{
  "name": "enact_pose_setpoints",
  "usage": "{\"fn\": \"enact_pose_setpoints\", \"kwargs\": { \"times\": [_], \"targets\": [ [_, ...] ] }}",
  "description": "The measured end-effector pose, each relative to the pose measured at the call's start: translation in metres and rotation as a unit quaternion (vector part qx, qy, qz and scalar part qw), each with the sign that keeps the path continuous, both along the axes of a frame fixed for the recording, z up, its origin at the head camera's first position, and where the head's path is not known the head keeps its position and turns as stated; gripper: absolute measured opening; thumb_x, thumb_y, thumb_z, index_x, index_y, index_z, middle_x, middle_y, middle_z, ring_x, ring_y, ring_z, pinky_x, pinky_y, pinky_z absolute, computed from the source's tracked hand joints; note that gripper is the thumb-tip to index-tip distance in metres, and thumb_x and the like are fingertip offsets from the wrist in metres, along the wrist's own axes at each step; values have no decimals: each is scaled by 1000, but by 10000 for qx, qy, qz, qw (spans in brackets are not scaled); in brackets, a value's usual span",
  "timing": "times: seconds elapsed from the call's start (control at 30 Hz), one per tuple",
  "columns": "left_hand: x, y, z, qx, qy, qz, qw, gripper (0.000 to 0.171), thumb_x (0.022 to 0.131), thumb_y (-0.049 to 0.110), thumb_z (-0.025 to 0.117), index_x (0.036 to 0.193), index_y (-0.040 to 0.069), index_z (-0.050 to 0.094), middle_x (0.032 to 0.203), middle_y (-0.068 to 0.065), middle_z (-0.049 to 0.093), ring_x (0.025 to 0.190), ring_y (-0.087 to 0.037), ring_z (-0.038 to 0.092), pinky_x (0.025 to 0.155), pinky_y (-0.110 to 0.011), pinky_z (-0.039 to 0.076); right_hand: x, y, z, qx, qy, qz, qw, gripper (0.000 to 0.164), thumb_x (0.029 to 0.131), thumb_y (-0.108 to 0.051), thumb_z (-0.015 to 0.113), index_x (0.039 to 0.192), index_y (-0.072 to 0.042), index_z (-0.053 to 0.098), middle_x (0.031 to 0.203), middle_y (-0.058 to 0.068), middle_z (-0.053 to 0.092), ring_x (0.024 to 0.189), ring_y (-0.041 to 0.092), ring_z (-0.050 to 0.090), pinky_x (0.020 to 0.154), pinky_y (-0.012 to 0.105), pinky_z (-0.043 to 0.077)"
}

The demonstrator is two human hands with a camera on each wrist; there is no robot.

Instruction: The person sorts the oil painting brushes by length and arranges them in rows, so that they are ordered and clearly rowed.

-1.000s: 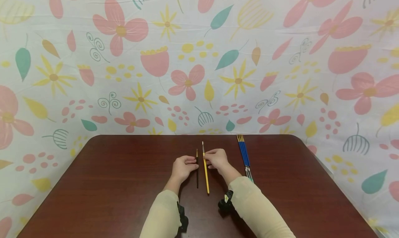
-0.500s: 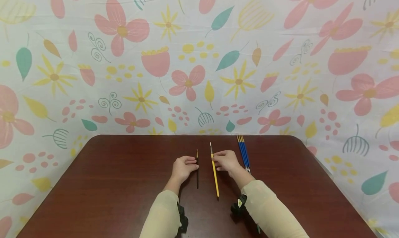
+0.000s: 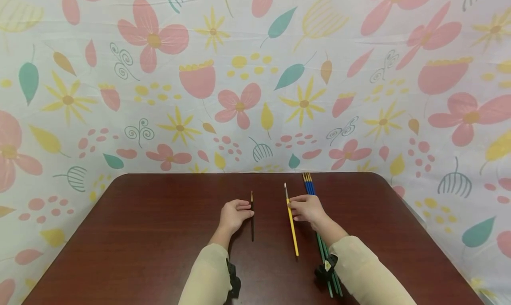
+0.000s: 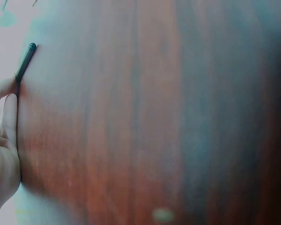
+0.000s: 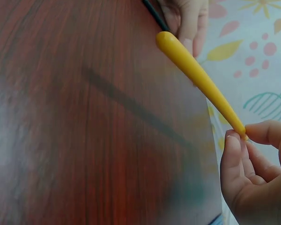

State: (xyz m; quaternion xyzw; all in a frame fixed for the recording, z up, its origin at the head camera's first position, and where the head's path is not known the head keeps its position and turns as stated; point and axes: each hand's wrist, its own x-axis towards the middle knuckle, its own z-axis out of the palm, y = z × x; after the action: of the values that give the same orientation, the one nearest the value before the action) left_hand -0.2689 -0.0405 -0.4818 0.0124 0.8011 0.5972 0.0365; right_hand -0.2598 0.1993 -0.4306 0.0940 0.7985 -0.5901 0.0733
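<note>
My left hand (image 3: 233, 216) pinches a thin dark-handled paintbrush (image 3: 252, 228) near its upper part, close over the table; its light tip points to the back edge. In the left wrist view the dark handle's end (image 4: 27, 61) sticks out past the fingers. To the right, my right hand (image 3: 310, 211) pinches a yellow paintbrush (image 3: 292, 229) between thumb and fingers, just below the metal ferrule, white bristles pointing away from me. In the right wrist view the yellow handle (image 5: 196, 75) is raised above the table, its shadow falling apart from it.
Several blue-handled paintbrushes (image 3: 309, 187) lie at the back right of the brown table (image 3: 159, 243). Several green-handled brushes (image 3: 321, 248) lie in front of them, partly under my right forearm. A flower-patterned cloth (image 3: 239, 105) hangs behind the table.
My right hand has carried the yellow paintbrush to the right, away from the dark one, toward the blue brushes. My left hand stays in place with the dark brush.
</note>
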Motion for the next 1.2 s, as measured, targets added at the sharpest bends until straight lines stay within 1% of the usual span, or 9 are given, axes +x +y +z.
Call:
{"fn": "enact_pose_setpoints", "kwargs": {
  "times": [0.17, 0.37, 0.47, 0.7, 0.77, 1.0, 1.2],
  "targets": [
    [0, 0, 1, 9, 48, -19, 10000, 35, 83, 10, 73, 115, 2, 64, 114, -13, 68, 96, -23, 69, 86, -38, 55, 6, 11, 1, 27, 14, 16, 10000, 32, 87, -9, 63, 115, 8, 62, 83, 9, 69, 63, 12, 63, 57, 29, 57],
    [2, 1, 1, -18, 40, 3, 10000, 34, 83, 10, 73, 115, 2, 65, 113, -13, 68, 95, -22, 70, 86, -38, 55, 13, 25, 2, 133, 54, 90, 9999, 35, 87, -10, 63, 116, 9, 60, 89, 15, 69, 65, 12, 64, 59, 31, 58],
    [2, 1, 2, -33, 27, -2, 10000, 34, 83, 11, 72, 115, 3, 64, 114, -13, 68, 96, -22, 70, 86, -38, 55, 17, 32, 1, 159, 30, 78, 9998, 35, 87, -10, 63, 117, 9, 60, 91, 16, 69, 65, 13, 63, 60, 31, 58],
    [1, 0, 1, -11, 32, -6, 10000, 35, 83, 11, 72, 116, 3, 64, 115, -12, 68, 97, -22, 69, 86, -38, 55, 26, 52, 1, 245, 94, 161, 9995, 39, 88, -12, 62, 119, 11, 57, 83, 6, 69, 66, 12, 63, 60, 31, 58],
    [0, 0, 1, 13, 38, -19, 10000, 35, 83, 11, 72, 117, 3, 63, 115, -12, 68, 98, -23, 69, 86, -38, 55, 29, 59, 0, 266, 89, 157, 9995, 39, 88, -12, 62, 120, 11, 57, 82, 5, 69, 66, 12, 63, 60, 32, 58],
    [1, 1, 0, -38, 115, 44, 9999, 36, 83, 9, 72, 117, 2, 64, 113, -12, 69, 101, -25, 67, 84, -37, 55, 42, 75, -3, 541, 53, 30, 9985, 39, 89, -15, 63, 119, 10, 59, 88, 10, 71, 72, 14, 67, 62, 33, 58],
    [2, 3, 1, -95, 112, 159, 9998, 34, 83, 11, 72, 115, 4, 65, 111, -10, 69, 103, -26, 66, 85, -38, 55, 52, 86, -7, 701, -25, -55, 9975, 42, 89, -17, 64, 120, 10, 58, 92, 12, 71, 74, 15, 68, 62, 33, 58]
  ]
}}
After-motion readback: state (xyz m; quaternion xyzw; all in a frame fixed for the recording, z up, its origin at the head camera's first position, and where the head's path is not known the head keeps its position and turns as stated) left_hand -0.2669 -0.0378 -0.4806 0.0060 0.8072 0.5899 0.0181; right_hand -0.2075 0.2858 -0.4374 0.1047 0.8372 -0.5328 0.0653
